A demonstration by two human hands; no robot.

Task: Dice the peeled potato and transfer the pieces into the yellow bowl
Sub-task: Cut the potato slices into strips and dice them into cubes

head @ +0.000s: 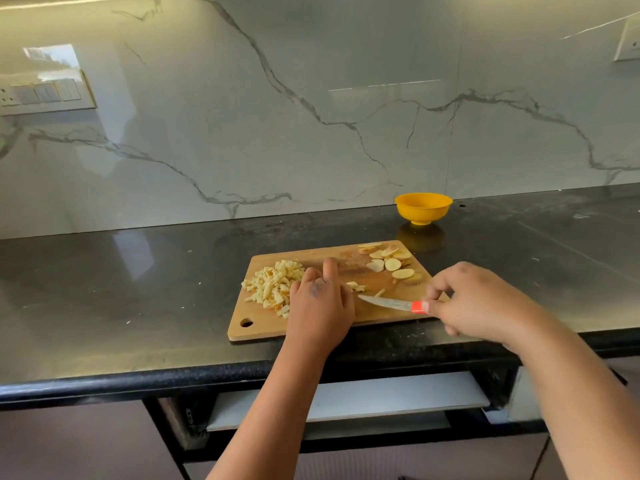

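Observation:
A wooden cutting board (263, 327) lies on the black counter. A heap of diced potato (272, 284) covers its left part. Several round potato slices (389, 261) lie at its far right corner. A few small cut pieces (356, 286) sit mid-board. My left hand (320, 303) rests on the board between the heap and those pieces, one finger stretched forward. My right hand (478, 299) grips the orange handle of a knife (388, 302), whose blade points left, low over the board. The yellow bowl (423, 207) stands behind the board near the wall; its inside is hidden.
The black counter (121, 289) runs left and right of the board, ending at a marble backsplash. A switch plate (45, 93) is on the wall at the left, a socket (627, 43) at the top right. An open drawer (346, 400) sits below the counter edge.

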